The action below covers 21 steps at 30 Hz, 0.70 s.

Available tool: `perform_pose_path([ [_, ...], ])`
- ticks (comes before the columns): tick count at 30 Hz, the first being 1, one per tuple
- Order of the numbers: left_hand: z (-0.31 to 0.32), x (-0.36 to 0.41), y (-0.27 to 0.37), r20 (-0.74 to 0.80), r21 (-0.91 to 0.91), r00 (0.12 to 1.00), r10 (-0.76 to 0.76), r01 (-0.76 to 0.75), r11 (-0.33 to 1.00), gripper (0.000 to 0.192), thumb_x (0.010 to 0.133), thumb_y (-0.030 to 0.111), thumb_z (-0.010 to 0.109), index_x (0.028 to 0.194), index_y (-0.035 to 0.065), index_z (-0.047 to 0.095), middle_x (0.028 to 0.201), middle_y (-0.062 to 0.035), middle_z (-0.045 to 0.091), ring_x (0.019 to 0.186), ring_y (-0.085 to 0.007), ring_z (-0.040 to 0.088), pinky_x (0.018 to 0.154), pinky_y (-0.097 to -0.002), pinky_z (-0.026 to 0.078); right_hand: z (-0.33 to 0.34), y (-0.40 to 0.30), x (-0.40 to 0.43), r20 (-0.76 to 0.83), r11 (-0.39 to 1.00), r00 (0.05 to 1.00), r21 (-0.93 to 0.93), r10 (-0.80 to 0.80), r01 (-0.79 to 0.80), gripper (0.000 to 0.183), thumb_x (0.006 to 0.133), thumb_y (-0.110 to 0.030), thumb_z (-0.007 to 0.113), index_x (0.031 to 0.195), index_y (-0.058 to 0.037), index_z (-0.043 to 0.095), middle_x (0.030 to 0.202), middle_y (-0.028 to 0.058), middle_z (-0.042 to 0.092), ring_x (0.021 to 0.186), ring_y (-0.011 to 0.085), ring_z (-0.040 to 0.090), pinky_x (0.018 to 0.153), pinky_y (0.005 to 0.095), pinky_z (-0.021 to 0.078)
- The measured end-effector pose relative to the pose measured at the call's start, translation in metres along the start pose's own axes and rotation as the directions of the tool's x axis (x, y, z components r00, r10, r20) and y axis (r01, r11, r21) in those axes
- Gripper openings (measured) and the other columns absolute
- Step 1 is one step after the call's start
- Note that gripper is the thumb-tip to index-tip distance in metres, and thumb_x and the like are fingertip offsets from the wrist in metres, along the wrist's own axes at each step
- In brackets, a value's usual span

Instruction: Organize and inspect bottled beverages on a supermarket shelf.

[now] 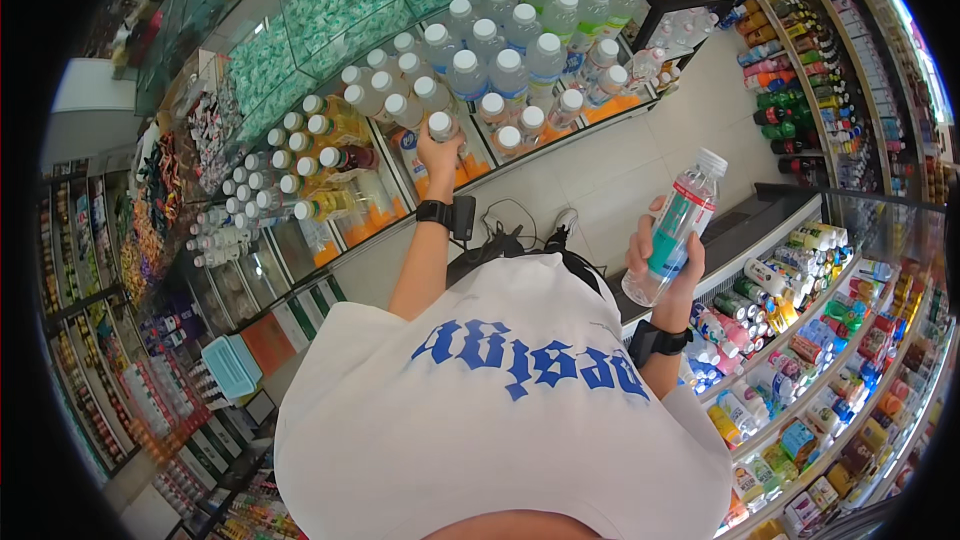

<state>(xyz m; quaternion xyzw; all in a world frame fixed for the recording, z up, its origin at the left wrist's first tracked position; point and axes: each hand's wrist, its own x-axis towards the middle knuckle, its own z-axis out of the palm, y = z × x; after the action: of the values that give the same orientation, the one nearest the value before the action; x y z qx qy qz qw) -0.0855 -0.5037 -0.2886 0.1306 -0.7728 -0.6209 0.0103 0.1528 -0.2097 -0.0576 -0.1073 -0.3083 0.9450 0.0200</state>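
My left hand (438, 157) is closed around a white-capped clear bottle (442, 124) at the near edge of the bottle rows on the glass counter. White-capped bottles (403, 111) stand close beside it, touching or nearly so. On the right, my right hand (666, 259) grips a clear plastic bottle (684, 219) with a green, white and red label. That bottle is tilted, its white cap pointing up and to the right, and it is held in the air over the floor beside the refrigerated shelves.
The glass counter (360, 238) crosses in front, with yellow drink bottles (330, 204) at its left and green-wrapped small packets (341, 4) behind. Lit drink shelves (780, 360) stand close at my right. A cable (517, 202) lies near my shoes. A pale blue basket (231, 366) is at the left.
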Motion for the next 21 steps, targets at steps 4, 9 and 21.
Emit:
perform_pose_path([
  [4,-0.001,0.0,0.0,-0.021,0.043,1.0,0.003,-0.002,0.999,0.055,0.071,0.006,0.082,0.122,0.0033,0.061,0.11,-0.0112,0.072,0.098,-0.0265,0.07,0.081,-0.0384,0.055,-0.006,-0.005,0.001,0.067,1.0,0.998,-0.009,-0.022,0.023,0.07,0.091,-0.05,0.064,0.133,-0.0001,0.04,0.08,0.0146,0.057,0.059,0.0242,0.057,0.055,0.0359,0.0476],
  [9,-0.009,0.002,0.012,0.099,0.02,0.994,-0.053,0.051,0.998,0.064,0.071,0.003,0.08,0.13,0.0033,0.053,0.111,-0.0128,0.069,0.096,-0.0261,0.069,0.079,-0.0394,0.056,-0.02,-0.005,0.004,0.029,1.0,1.0,-0.005,-0.012,0.012,0.065,0.094,-0.049,0.061,0.135,-0.0021,0.041,0.085,0.0139,0.058,0.066,0.0237,0.06,0.06,0.0349,0.0474],
  [21,-0.06,-0.063,0.184,0.401,0.045,0.913,0.076,-0.102,0.994,0.066,0.084,0.017,0.08,0.14,-0.0042,0.053,0.126,-0.017,0.065,0.112,-0.0241,0.066,0.093,-0.0368,0.054,0.006,-0.016,0.037,-0.017,0.943,1.0,-0.332,-0.002,-0.004,0.061,0.089,-0.025,0.074,0.136,-0.0004,0.043,0.095,0.0116,0.062,0.08,0.0213,0.065,0.071,0.0343,0.0541],
])
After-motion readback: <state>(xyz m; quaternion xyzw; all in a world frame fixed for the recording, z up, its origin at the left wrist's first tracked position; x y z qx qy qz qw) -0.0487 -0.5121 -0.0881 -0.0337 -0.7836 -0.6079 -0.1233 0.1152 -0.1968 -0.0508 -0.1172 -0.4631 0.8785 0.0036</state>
